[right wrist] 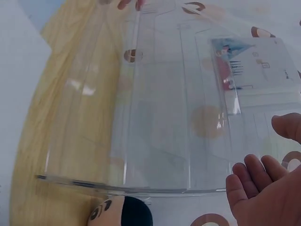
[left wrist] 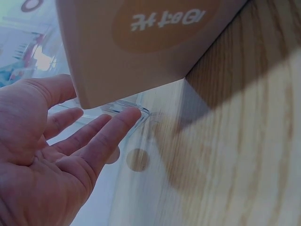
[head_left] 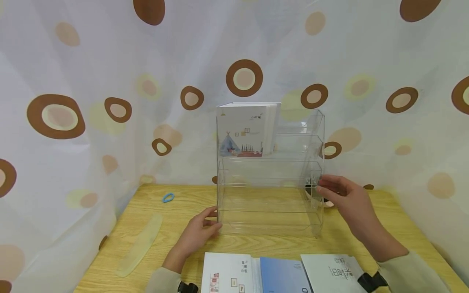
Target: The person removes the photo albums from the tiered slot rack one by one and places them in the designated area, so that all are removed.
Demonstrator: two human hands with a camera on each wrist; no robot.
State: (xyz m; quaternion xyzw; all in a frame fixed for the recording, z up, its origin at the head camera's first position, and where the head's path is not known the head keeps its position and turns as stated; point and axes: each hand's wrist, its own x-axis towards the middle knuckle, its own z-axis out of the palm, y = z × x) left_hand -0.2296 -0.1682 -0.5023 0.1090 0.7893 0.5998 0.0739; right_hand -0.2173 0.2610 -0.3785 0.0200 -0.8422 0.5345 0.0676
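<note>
A clear tiered plastic rack [head_left: 271, 199] stands on the wooden table. My left hand [head_left: 198, 230] is at its lower left side, fingertips at the edge; in the left wrist view the fingers of the left hand [left wrist: 61, 146] are spread and loosely extended. Beside the rack's right side is my right hand [head_left: 351, 203], its thumb and fingers apart. In the right wrist view the right hand [right wrist: 268, 188] grips nothing; whether it touches the side panel I cannot tell. A white book [head_left: 242, 130] with a blue tent picture stands in the upper left of the rack.
Near the front edge lie a white book [head_left: 227, 270], a blue book [head_left: 283, 274] and a pale book [head_left: 329, 270]. A blue ring [head_left: 168, 197] and a pale yellow strip [head_left: 141, 246] lie left. A round-headed figure [right wrist: 134, 212] is by the rack's right side. A patterned curtain [head_left: 205, 49] hangs behind.
</note>
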